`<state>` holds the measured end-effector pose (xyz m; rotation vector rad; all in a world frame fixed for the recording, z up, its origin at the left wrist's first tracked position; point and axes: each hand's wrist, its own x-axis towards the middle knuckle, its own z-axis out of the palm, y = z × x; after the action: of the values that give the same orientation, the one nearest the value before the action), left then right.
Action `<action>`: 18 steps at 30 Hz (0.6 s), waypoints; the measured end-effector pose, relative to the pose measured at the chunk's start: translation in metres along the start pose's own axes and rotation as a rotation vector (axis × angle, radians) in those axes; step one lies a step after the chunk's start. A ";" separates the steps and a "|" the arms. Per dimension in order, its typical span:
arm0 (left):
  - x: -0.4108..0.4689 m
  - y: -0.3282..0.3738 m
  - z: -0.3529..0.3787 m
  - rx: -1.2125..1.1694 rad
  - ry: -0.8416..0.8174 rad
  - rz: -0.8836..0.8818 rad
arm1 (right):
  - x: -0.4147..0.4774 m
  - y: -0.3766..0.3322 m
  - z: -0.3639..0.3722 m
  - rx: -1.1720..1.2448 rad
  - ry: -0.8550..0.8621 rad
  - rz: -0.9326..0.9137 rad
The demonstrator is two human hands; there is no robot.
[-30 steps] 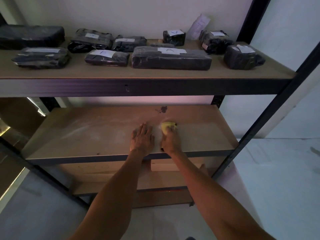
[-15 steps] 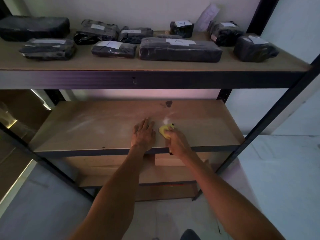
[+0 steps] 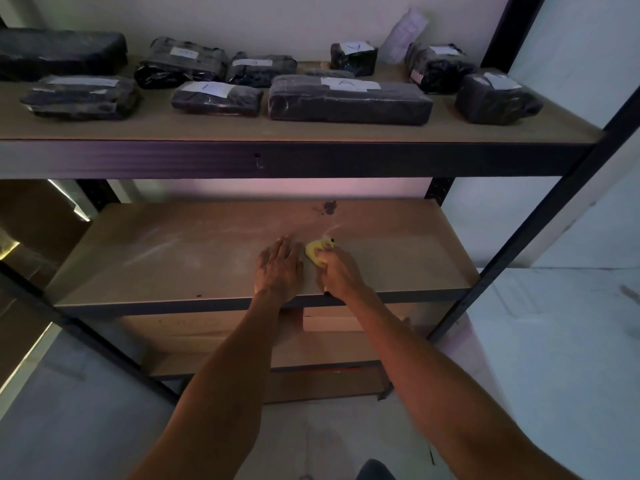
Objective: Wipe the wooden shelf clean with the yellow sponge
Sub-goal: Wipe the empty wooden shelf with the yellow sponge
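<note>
The wooden shelf (image 3: 173, 258) is the middle board of a dark metal rack, dusty with pale streaks on its left half and a dark stain (image 3: 328, 207) near the back. My right hand (image 3: 341, 273) presses the yellow sponge (image 3: 316, 252) onto the board near the front middle; only the sponge's left part shows past my fingers. My left hand (image 3: 280, 268) lies flat on the board, fingers spread, right beside the sponge.
The upper shelf (image 3: 311, 128) carries several black wrapped packages with white labels, such as a long one (image 3: 349, 100). Dark metal posts (image 3: 540, 216) frame the rack on the right. A lower board with a box (image 3: 332, 322) sits under the wiped shelf.
My right hand has drawn the sponge a little toward the front edge and leftward, closer to my left hand. The left hand stays flat in place. The camera shifted slightly.
</note>
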<state>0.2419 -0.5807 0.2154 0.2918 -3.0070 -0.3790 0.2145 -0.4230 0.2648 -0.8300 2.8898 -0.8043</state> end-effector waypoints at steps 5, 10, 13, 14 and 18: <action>0.000 -0.002 0.000 -0.026 0.015 0.000 | -0.027 0.011 0.003 0.069 0.065 -0.014; 0.002 0.000 0.001 -0.006 0.024 -0.004 | -0.023 0.017 0.015 -0.090 0.003 -0.085; 0.003 -0.002 0.002 0.004 0.021 0.002 | 0.014 0.011 0.011 -0.038 -0.060 -0.056; 0.003 -0.002 0.003 0.005 0.023 0.004 | 0.019 0.010 0.010 -0.006 -0.068 -0.036; 0.002 -0.002 0.002 0.004 0.028 0.004 | 0.003 0.041 0.003 0.106 0.240 0.069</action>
<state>0.2400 -0.5825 0.2133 0.2888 -2.9808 -0.3650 0.1922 -0.3964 0.2428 -0.6618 3.0247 -1.1088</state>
